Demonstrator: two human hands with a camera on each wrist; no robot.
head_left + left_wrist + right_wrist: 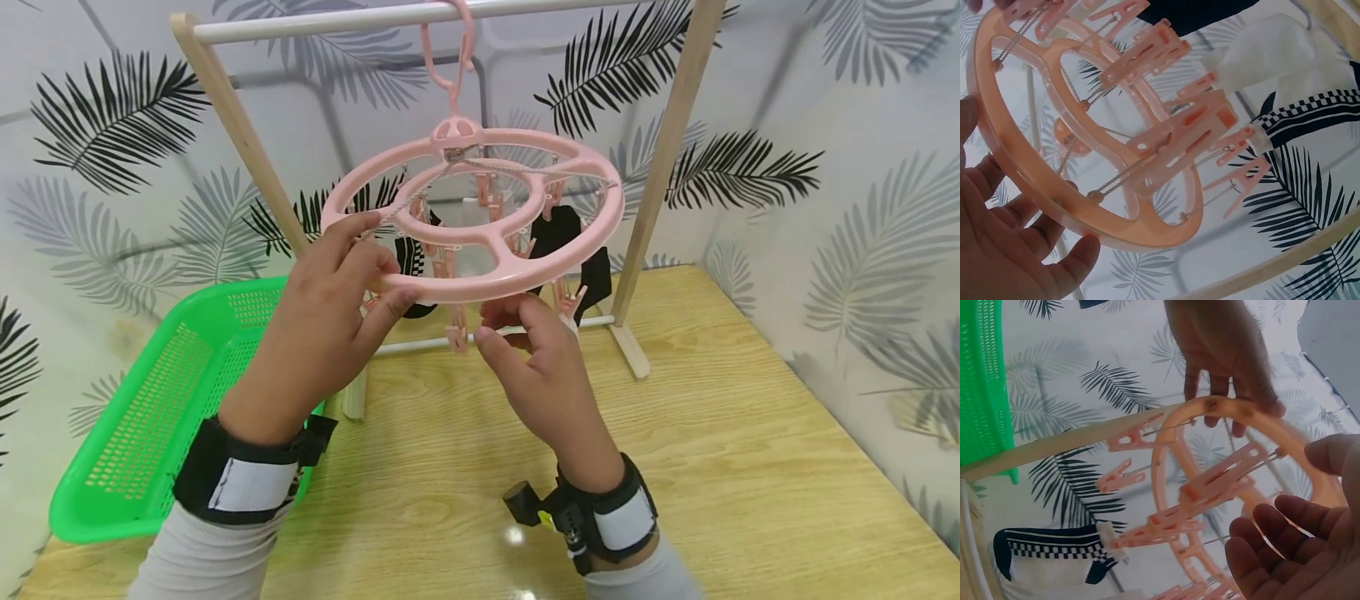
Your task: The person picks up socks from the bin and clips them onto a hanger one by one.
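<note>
A pink round clip hanger (517, 271) hangs by its hook from a rail, with pink clips dangling below. My left hand (318, 304) holds its near left rim, thumb at the outer edge and fingers over the ring. Just under the near rim, my right hand (543, 367) has loosely bent fingers and holds nothing; a clip (457, 329) hangs beside it. A black-and-white checkered sock (1054, 550) is clipped to the hanger. Black cloth (555, 237) hangs at the ring's far right, partly hidden by the ring.
The rail (315, 25) spans a wooden stand (671, 142) on a wood-grain table (750, 433). To the left lies a green perforated basket (112, 433), partly behind my left forearm. Leaf-patterned cloth (840, 250) covers the backdrop.
</note>
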